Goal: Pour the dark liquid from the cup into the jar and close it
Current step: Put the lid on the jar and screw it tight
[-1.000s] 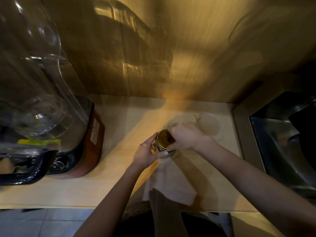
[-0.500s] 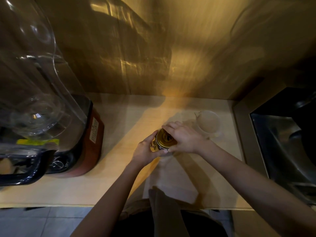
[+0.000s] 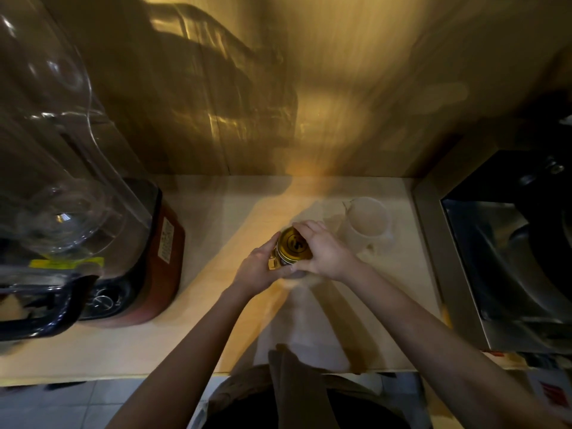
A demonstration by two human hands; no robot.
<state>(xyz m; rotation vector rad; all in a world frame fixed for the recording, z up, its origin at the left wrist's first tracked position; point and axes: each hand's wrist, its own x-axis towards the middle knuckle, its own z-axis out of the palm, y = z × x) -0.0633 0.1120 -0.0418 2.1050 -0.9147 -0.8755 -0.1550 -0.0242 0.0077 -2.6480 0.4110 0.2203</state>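
A small jar stands on the pale counter point(image 3: 216, 305), capped by a round gold lid point(image 3: 292, 245) with a dark mark on top. My left hand point(image 3: 260, 267) wraps the jar's body from the left; a yellow label shows between its fingers. My right hand point(image 3: 325, 250) grips the lid's rim from the right, fingers curled over its far edge. The jar's body is mostly hidden by both hands. A clear plastic cup point(image 3: 368, 222) with a spout stands just right of the jar and looks empty.
A large blender point(image 3: 93, 227) with a clear cover and red-brown base fills the left. A steel sink point(image 3: 510, 258) lies at the right. A brown wall rises behind the counter, and the counter's front edge is close to my body.
My right hand has turned on the lid, with its fingers shifted further round the far rim. My left hand has stayed on the jar. The cup has not moved.
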